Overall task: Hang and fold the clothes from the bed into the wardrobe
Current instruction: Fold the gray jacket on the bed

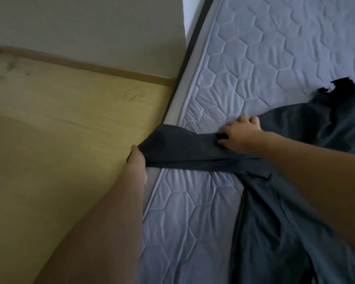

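Dark garment (264, 201) on mattress (275, 58) | left grip (136, 160) clamps sleeve end | right grip (238, 136) pinches mid-sleeve

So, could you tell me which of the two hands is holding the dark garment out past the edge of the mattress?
The left hand: it grips the end of the dark garment beyond the mattress edge, over the wooden floor. The right hand rests on the garment over the mattress.

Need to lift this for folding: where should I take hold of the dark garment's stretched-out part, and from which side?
Grip the dark garment at its free end past the mattress edge, coming from the floor side, where the left hand already grips it. The right hand holds it further along on the mattress, so the span stays taut.
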A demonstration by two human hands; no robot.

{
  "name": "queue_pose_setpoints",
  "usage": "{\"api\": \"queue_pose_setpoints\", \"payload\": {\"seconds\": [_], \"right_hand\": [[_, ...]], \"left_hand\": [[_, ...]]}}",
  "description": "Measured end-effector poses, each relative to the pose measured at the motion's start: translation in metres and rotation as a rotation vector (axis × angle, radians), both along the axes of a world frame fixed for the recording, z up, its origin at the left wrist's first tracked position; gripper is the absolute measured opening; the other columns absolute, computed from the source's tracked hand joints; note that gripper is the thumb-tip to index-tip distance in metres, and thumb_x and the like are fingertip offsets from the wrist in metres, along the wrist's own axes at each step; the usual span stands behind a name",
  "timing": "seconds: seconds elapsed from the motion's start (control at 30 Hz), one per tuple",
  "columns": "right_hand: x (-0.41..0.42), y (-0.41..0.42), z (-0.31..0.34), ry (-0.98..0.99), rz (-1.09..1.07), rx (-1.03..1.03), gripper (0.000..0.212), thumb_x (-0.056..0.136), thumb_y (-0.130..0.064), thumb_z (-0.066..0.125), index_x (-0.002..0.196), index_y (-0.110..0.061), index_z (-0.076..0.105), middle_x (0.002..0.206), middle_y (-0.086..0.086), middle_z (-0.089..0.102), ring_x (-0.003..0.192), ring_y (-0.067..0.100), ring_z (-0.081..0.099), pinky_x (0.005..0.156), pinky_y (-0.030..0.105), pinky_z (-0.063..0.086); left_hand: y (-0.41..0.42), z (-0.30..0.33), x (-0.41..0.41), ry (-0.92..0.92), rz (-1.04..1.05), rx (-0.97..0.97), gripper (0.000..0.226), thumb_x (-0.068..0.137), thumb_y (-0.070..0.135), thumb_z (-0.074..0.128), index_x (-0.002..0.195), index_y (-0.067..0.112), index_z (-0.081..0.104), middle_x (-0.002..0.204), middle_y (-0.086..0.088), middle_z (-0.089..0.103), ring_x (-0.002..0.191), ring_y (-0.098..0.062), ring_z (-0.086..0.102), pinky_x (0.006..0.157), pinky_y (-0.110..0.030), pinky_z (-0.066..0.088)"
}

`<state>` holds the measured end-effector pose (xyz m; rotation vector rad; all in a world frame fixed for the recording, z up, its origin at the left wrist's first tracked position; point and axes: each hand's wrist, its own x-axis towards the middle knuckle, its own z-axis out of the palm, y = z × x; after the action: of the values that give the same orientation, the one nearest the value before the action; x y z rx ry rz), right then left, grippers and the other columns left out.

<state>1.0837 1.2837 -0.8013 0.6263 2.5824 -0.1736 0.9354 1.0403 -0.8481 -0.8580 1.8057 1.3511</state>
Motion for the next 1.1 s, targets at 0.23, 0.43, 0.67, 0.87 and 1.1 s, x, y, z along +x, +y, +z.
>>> {"api": "queue_pose_setpoints", "payload": {"seconds": [0.23,0.43,0.67,0.87,1.1], "right_hand": [[-0.015,0.031,0.007,0.432,-0.554,0.189,0.033,0.098,-0.031,0.038,0.119,-0.012,0.053,0.127,0.015,0.048,0.119,0.037,0.041,0.099,0.054,0.028],[0.019,-0.052,-0.025,0.513,-0.321,0.147,0.071,0.091,-0.061,0.026,0.151,-0.036,-0.001,0.159,-0.004,-0.011,0.146,0.023,-0.009,0.105,0.067,-0.010],[0.037,-0.057,-0.068,0.080,-0.464,-0.147,0.077,0.083,-0.076,0.012,0.149,-0.042,-0.007,0.159,-0.015,-0.010,0.147,0.019,-0.012,0.109,0.063,-0.008],[0.046,-0.043,-0.040,0.765,-0.714,-0.667,0.038,0.095,-0.028,0.056,0.131,-0.017,0.056,0.146,0.000,0.043,0.136,0.015,0.036,0.113,0.026,0.023],[0.163,0.056,0.029,0.963,-1.669,-1.559,0.056,0.095,-0.056,0.030,0.110,-0.010,0.059,0.130,0.017,0.058,0.107,0.034,0.060,0.089,0.046,0.046]], "left_hand": [[0.002,-0.017,-0.003,-0.021,-0.116,0.039,0.057,0.100,0.048,0.036,0.143,0.011,0.043,0.137,-0.013,0.053,0.121,-0.031,0.053,0.105,-0.043,0.043],[0.018,-0.007,-0.011,-0.061,-0.182,0.040,0.052,0.102,0.037,0.044,0.141,0.003,0.043,0.139,-0.017,0.050,0.126,-0.032,0.049,0.108,-0.044,0.040],[0.009,0.039,-0.012,0.230,0.435,0.367,0.030,0.094,0.014,0.049,0.122,0.006,0.059,0.122,-0.012,0.064,0.103,-0.022,0.063,0.088,-0.033,0.054],[0.023,0.096,0.004,0.248,0.676,0.656,0.024,0.098,0.016,0.043,0.098,0.005,0.065,0.097,-0.012,0.068,0.087,-0.028,0.066,0.057,-0.030,0.056],[0.152,0.155,0.147,1.408,-0.397,0.273,0.015,0.080,0.015,0.052,0.066,0.014,0.047,0.070,-0.004,0.046,0.067,-0.016,0.046,0.067,-0.030,0.038]]}}
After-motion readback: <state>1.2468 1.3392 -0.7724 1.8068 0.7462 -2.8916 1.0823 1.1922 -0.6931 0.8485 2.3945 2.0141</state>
